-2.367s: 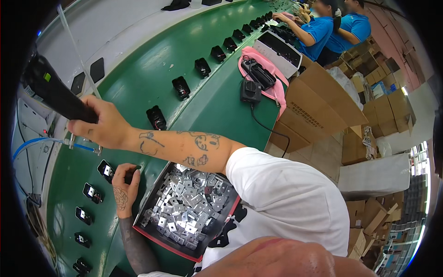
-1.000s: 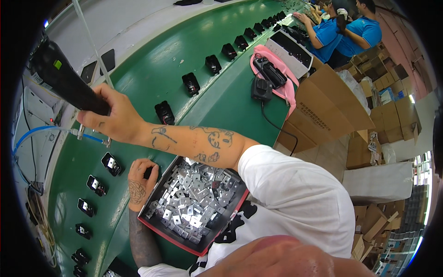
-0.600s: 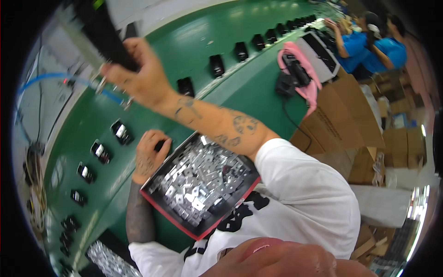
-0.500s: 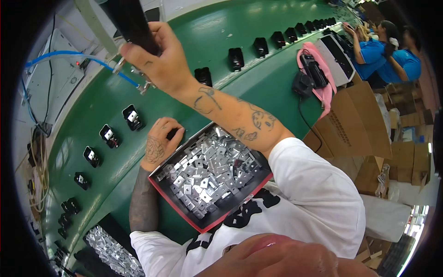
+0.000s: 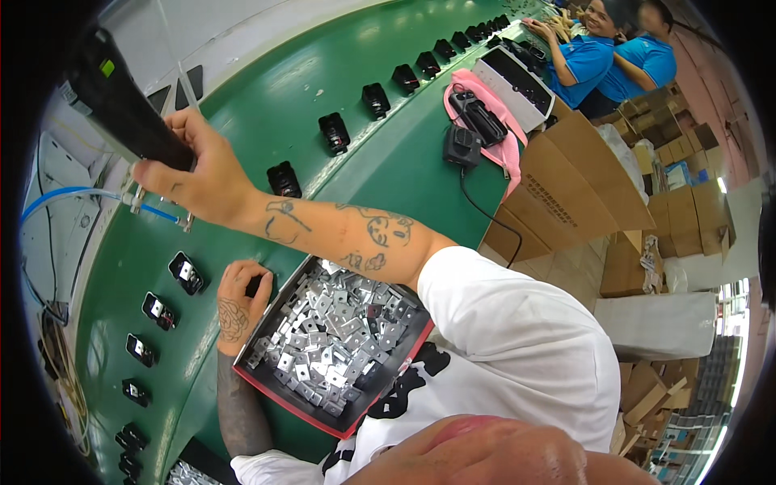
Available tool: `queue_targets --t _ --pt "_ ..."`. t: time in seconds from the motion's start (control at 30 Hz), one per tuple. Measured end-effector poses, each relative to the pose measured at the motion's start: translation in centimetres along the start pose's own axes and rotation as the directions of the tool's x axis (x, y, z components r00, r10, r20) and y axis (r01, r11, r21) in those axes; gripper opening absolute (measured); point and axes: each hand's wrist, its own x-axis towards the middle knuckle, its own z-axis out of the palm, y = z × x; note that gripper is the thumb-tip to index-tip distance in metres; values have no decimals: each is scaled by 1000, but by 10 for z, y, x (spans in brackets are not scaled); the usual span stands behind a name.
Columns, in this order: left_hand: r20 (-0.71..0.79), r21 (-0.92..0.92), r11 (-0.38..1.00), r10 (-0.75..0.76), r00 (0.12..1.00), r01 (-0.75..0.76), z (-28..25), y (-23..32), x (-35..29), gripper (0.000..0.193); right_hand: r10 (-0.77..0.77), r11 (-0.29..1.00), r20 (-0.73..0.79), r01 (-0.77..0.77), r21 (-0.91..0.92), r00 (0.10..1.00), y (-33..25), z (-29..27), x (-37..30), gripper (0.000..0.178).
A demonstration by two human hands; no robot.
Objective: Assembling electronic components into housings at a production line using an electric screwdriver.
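Observation:
In the upper left, my right hand (image 5: 194, 174) is closed round the end of a long black device (image 5: 121, 97) with a small green patch. It is held up above the green work surface, and my arm reaches across to it. A blue air hose (image 5: 77, 192) with metal fittings runs just below that hand. My left hand (image 5: 241, 295) rests on the surface with curled fingers, at a small dark thing I cannot make out. Right beside it lies a red-rimmed black box (image 5: 284, 402) full of small silver metal brackets (image 5: 331, 335).
Black housings stand in a curved row, some holding silver pieces (image 5: 188, 273), others farther along (image 5: 334, 133). A pink strap (image 5: 508, 121), a black corded device (image 5: 462, 147) and a white tray (image 5: 505, 81) lie at right. Cardboard (image 5: 574, 178) and two people in blue (image 5: 582, 69) are beyond.
The whole view has swung, so the table and things on it appear farther left and lower. My right hand keeps its grip on the black device; my left hand stays beside the box.

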Motion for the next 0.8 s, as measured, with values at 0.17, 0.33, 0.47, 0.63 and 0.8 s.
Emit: queue_targets --t 0.17,0.33,0.47,0.63,0.8 --pt "5 -13 1000 12 1000 -12 1 -4 -2 7 -1 1000 11 1 -9 1000 -1 1 -2 40" --pt "5 31 999 -20 1000 20 -3 3 -6 6 -19 996 57 14 92 998 2 2 0 39" --pt "-57 60 998 -7 998 10 -3 -6 2 27 227 974 203 -225 -34 952 -27 -10 22 29" --pt "-84 69 996 -53 995 59 7 -18 30 55 472 881 385 -439 -177 793 -60 -28 47 26" --pt "-41 270 960 91 995 -76 30 -42 75 69 488 860 560 -477 -179 670 -79 -41 54 48"
